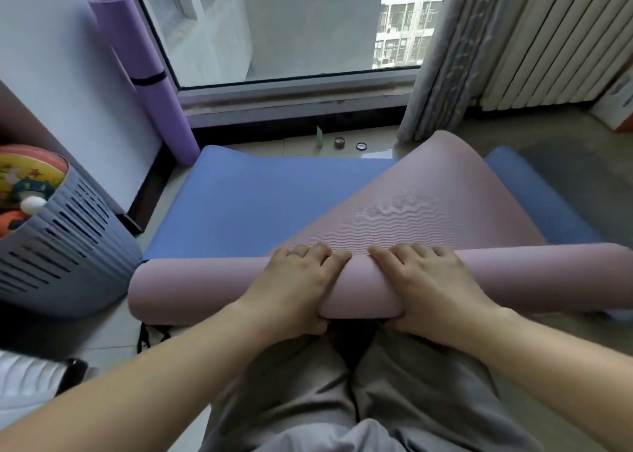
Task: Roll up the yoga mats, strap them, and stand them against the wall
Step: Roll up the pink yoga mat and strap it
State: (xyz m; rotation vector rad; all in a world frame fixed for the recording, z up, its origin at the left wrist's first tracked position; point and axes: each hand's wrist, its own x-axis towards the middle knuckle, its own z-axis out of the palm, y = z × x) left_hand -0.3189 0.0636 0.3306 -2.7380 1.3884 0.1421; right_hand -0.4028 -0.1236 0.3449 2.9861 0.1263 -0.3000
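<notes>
basket [68,246]: grey and slatted, full of toys, on the floor just left of the roll's end; no part of the job.
purple mat [137,47]: rolled, bound by a dark band [148,78], leaning on the wall beside the window; looks finished and parked out of the way.
black strap [150,331]: on the floor, partly under the roll's left end; likely kept close for tying once the rolling is done.
blue mat [246,205]: flat on the floor beneath the pink one; not yet rolled, probably next in line.
pink mat [411,211]: partly rolled, the roll lying crosswise in front of the knees, the flat rest running off toward the window, skewed to the right across the blue mat.
left hand [294,287]: fingers curled over the top of the roll, thumb tucked under its near side; grips the roll just left of its middle, seemingly to keep the turns tight.
right hand [428,287]: same hold, just right of the middle, near the left hand; roll squeezed into a bulge between the two.
curtain [435,57]: grey, hanging at the window's right edge, well apart from the hands.
</notes>
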